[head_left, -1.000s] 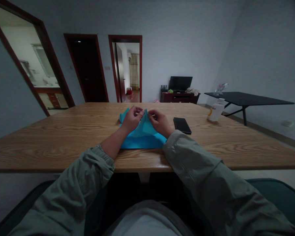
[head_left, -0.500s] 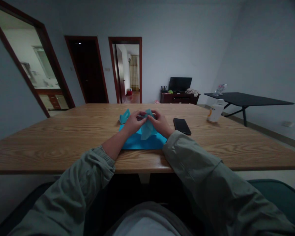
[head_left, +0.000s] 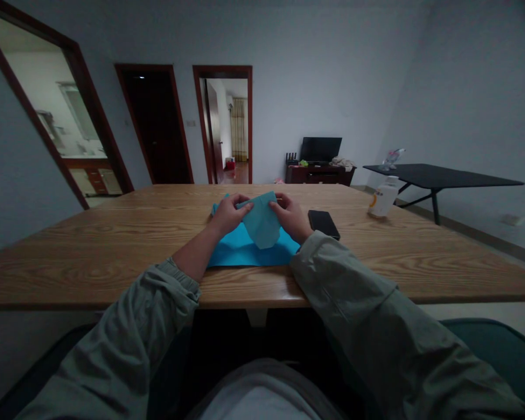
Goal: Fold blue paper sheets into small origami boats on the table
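Observation:
A light blue piece of folded paper (head_left: pixel 263 224) is held up between both hands, its broad face toward me and its lower end rounded off by angled corners. My left hand (head_left: pixel 230 214) pinches its upper left edge with thumb and fingers. At the upper right corner, my right hand (head_left: pixel 291 216) grips the same paper. Beneath them a brighter blue sheet (head_left: pixel 245 256) lies flat on the wooden table. Behind my left hand, another small blue paper piece (head_left: pixel 214 207) shows only in part.
A black phone (head_left: pixel 324 224) lies just right of my right hand. Farther right stands a white bottle (head_left: pixel 383 198). The wooden table's (head_left: pixel 126 256) front edge runs below my forearms. A black table (head_left: pixel 441 175) stands beyond at the right.
My hands have moved apart and the paper between them has opened into a wider, flatter shape. My left hand has shifted left, now covering more of the small blue piece.

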`<act>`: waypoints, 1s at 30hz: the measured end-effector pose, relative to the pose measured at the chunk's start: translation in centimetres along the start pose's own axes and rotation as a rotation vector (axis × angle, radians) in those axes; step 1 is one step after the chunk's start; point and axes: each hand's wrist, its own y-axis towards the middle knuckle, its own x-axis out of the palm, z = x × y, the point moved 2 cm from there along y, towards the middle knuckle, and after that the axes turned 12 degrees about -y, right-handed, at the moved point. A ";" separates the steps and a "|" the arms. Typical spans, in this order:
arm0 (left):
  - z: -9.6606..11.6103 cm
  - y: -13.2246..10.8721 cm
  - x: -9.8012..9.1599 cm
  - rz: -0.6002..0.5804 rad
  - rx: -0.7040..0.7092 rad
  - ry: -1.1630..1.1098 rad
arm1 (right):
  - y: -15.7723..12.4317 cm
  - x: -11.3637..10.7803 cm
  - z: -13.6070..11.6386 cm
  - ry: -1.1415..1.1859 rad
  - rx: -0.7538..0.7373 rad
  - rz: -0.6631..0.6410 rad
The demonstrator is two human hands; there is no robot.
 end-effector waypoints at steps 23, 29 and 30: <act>0.4 -0.3 0.4 0.042 0.025 -0.198 | -1.7 0.5 -2.0 0.710 0.544 -0.469; 1.1 -0.5 0.7 0.019 0.033 -0.172 | -2.1 1.1 -3.1 0.758 0.460 -0.517; 1.2 -0.6 0.8 0.006 0.039 -0.149 | -2.1 1.3 -3.1 0.757 0.449 -0.525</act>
